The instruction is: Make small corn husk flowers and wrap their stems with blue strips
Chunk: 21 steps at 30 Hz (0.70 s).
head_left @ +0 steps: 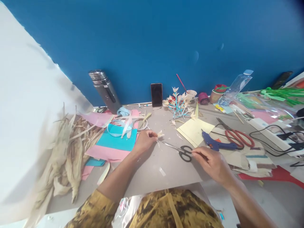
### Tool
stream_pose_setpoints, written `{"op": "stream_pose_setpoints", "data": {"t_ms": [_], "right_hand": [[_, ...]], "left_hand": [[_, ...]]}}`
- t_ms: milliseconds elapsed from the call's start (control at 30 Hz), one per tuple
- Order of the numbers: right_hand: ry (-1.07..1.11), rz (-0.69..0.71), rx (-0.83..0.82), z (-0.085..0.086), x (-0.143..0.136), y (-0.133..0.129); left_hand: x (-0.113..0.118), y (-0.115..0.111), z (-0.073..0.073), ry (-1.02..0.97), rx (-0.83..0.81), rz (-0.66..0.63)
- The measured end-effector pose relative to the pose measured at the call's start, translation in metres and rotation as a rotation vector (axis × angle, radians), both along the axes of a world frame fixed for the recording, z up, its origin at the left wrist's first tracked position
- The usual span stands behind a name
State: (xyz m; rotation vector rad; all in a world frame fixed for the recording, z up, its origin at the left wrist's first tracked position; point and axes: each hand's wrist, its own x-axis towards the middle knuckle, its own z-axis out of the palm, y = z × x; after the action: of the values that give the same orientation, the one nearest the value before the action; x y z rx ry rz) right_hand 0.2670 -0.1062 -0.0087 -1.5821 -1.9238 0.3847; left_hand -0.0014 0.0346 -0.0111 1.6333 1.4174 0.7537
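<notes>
My left hand [147,140] is closed in a pinch around a small cream husk flower [160,134], just above the table. To its right, small scissors [182,151] with black handles lie with their blades pointing toward that flower. My right hand [210,161] has its fingertips pinched together at the edge of one scissor loop. Behind them stands a bunch of finished-looking cream flowers [178,104] on blue and white stems. Pale yellow sheets [195,131] lie between the bunch and my right hand.
Dried husks [71,158] and blue and pink sheets [116,137] cover the left side. A flask [105,91] and a phone [156,95] stand by the wall. At right are a blue glue gun [217,143], red-handled scissors [237,136], a bottle [235,88] and a power strip [270,134] with cables.
</notes>
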Motion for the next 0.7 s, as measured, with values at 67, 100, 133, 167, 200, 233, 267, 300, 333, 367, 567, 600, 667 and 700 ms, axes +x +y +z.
{"op": "stream_pose_setpoints", "data": {"t_ms": [67,100,133,167,200,233,267,300,333,367,567,600,667,700], "right_hand": [[-0.011,-0.003,0.014,0.000,0.003,-0.002],[-0.014,-0.008,0.020,0.001,0.006,-0.003],[-0.017,-0.016,0.027,0.001,0.009,-0.004],[-0.021,-0.024,0.029,0.002,0.012,-0.005],[-0.028,-0.034,0.031,0.002,0.016,-0.006],[-0.035,-0.045,0.033,0.002,0.020,-0.007],[-0.041,-0.056,0.036,0.003,0.024,-0.008],[-0.045,-0.067,0.040,0.003,0.028,-0.009],[-0.047,-0.077,0.046,0.003,0.032,-0.010],[-0.048,-0.086,0.050,0.002,0.036,-0.011],[-0.066,-0.125,0.059,-0.001,0.047,-0.010],[-0.067,-0.128,0.060,-0.001,0.048,-0.009],[-0.071,-0.136,0.060,0.000,0.049,-0.008],[-0.073,-0.142,0.060,0.001,0.049,-0.007]], "left_hand": [[-0.001,0.001,0.000,0.071,0.018,-0.026],[-0.002,0.001,0.001,0.097,0.030,-0.036],[-0.002,0.000,0.002,0.131,0.045,-0.048],[-0.001,0.000,0.005,0.167,0.062,-0.059],[-0.001,-0.001,0.008,0.208,0.080,-0.070],[-0.001,-0.002,0.012,0.255,0.097,-0.077],[-0.001,-0.001,0.016,0.306,0.112,-0.080],[-0.001,0.000,0.021,0.351,0.123,-0.077],[-0.003,0.002,0.027,0.400,0.141,-0.063],[-0.006,0.005,0.032,0.457,0.176,-0.032],[-0.030,0.041,0.040,0.814,0.262,0.166],[-0.032,0.047,0.038,0.818,0.227,0.158],[-0.036,0.056,0.034,0.805,0.184,0.148],[-0.036,0.059,0.033,0.792,0.173,0.147]]}}
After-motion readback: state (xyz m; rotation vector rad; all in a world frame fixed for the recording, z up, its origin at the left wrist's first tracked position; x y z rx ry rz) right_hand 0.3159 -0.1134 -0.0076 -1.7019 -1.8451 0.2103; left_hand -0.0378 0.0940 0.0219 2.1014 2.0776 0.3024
